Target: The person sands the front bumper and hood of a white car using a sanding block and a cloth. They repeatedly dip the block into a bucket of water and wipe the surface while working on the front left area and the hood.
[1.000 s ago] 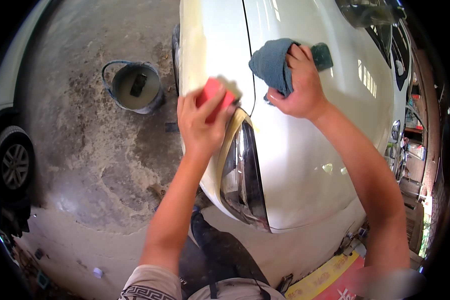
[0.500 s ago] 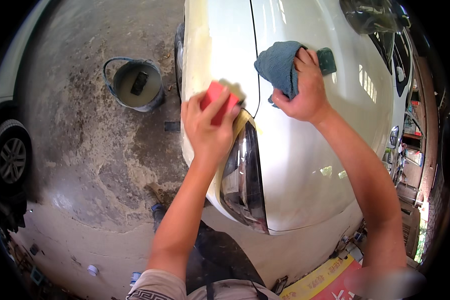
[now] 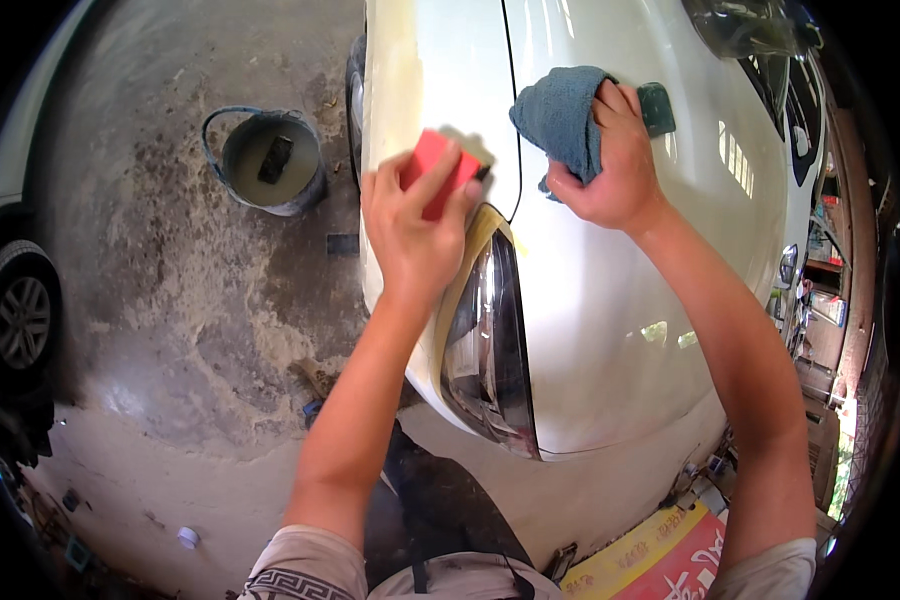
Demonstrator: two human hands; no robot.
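Note:
My left hand (image 3: 408, 222) grips a red sanding block (image 3: 432, 168), fingers over its top, on the white car's front fender (image 3: 395, 120). A shadow lies along the block's far side; its underside is hidden. My right hand (image 3: 620, 165) is closed round a bunched blue-grey cloth (image 3: 560, 115) over the hood (image 3: 610, 330). Just past those fingers, a dark green block (image 3: 656, 109) rests on the hood. Between my arms sits the headlight (image 3: 488, 350), its upper edge lined with yellowish masking tape (image 3: 482, 228).
On the stained concrete floor to the left stands a bucket (image 3: 315, 195) of cloudy water with a dark block (image 3: 275, 160) in it. Another car's wheel (image 3: 22, 315) shows at far left. A yellow and red printed sheet (image 3: 650, 555) lies near the bumper, close to my right elbow.
My left hand has slid the red sanding block a little farther away along the fender. My right hand and the cloth keep their place on the hood. The whole view has shifted slightly.

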